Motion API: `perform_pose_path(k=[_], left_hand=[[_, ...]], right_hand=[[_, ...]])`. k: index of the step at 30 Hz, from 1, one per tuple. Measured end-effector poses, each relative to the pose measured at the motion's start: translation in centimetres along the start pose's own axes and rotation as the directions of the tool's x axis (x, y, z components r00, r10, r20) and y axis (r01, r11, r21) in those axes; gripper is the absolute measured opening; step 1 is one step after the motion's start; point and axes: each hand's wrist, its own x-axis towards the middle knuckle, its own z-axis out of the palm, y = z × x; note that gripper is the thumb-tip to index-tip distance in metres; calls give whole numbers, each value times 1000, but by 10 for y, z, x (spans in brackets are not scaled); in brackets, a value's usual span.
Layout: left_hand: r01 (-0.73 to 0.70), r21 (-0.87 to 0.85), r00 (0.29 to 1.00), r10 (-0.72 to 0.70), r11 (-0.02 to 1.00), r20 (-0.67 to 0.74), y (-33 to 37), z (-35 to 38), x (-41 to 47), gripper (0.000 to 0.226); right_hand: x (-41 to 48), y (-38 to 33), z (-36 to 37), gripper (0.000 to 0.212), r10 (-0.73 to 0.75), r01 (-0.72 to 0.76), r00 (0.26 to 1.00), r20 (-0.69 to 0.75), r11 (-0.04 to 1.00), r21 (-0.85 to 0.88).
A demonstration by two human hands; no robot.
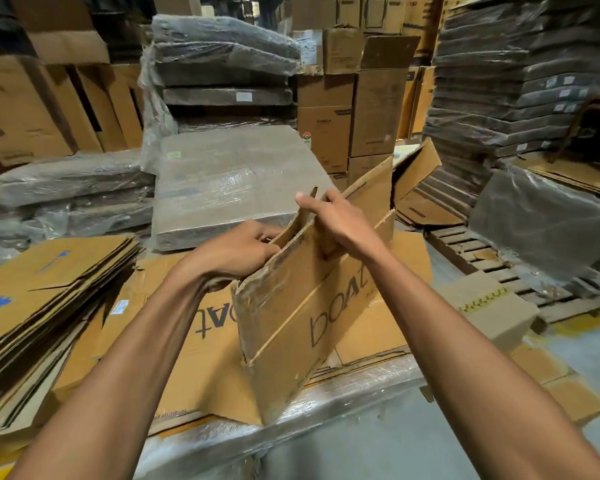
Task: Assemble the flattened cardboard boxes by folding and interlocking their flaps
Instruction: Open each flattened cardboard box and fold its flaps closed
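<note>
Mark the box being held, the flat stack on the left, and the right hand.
held box (302,327): head view, on its printed side panel.
stack of flattened boxes (49,282): head view, on the top sheet.
right hand (340,223): head view, on the back of the hand.

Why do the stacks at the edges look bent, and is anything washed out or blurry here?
Head view: the wide-angle lens bows the right-hand stack inward; soft glare sits on the plastic-wrapped bundle; the held box, left hand and right hand look fairly sharp, the far cartons softer.
</note>
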Motion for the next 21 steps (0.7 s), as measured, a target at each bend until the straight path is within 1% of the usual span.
perform_pose_path(k=[1,2,3,6,8,9,10,11,12,13,14,15,16,17,18,19,21], left_hand=[[13,-9,1000,-13,1000,-1,-5,-1,-2,63],[20,-5,1000,-20,1000,5,-9,-1,-4,61],[24,-4,1000,-24,1000,10,-13,-1,-6,57],[7,-53,1000,-6,999,6,-15,4,-13,48],[-81,-94,997,81,992,-8,-18,11,-18,47],[-127,-147,992,124,981,-34,-22,14,-21,42],[-159,-271,987,147,949,-63,-29,19,-25,31],[-161,-430,986,126,888,-110,-34,25,-27,29],[-172,-579,983,104,797,-150,-45,33,-31,51],[-190,-666,980,96,721,-176,-59,43,-35,77],[-201,-664,977,98,720,-189,-75,58,-41,97],[-193,-615,977,89,764,-196,-94,77,-45,108],[-139,-518,979,37,844,-202,-108,99,-47,112],[-22,-431,973,-80,902,-218,-119,122,-47,110],[87,-415,942,-211,906,-262,-125,142,-42,102],[130,-450,897,-298,883,-326,-125,156,-36,90],[65,-518,813,-346,853,-468,-119,167,-22,52]], right_hand=[[3,-4,2,74,-5,6,1000,8,998,-69],[4,-8,3,73,-11,14,1000,20,989,-148],[6,-13,2,67,-2,9,999,35,981,-193],[12,-22,3,31,13,5,996,86,979,-205],[15,-24,3,18,-21,34,999,49,959,-281],[18,-22,3,15,-30,32,999,14,959,-282],[22,-19,1,13,-35,29,999,-18,966,-257],[28,-16,-2,11,-33,20,998,-51,972,-234],[33,-12,-9,11,-32,14,997,-71,971,-238],[38,-10,-18,12,-30,10,997,-73,964,-265],[43,-8,-27,12,-32,11,997,-63,955,-297],[48,-7,-37,12,-21,0,997,-72,961,-278],[52,-8,-46,12,-5,-14,996,-85,974,-225],[55,-9,-53,13,14,-30,995,-103,987,-157],[57,-11,-57,14,30,-42,993,-114,993,-108],[56,-11,-58,15,37,-46,991,-125,996,-70],[53,-10,-60,21,5,1,991,-135,999,40]])
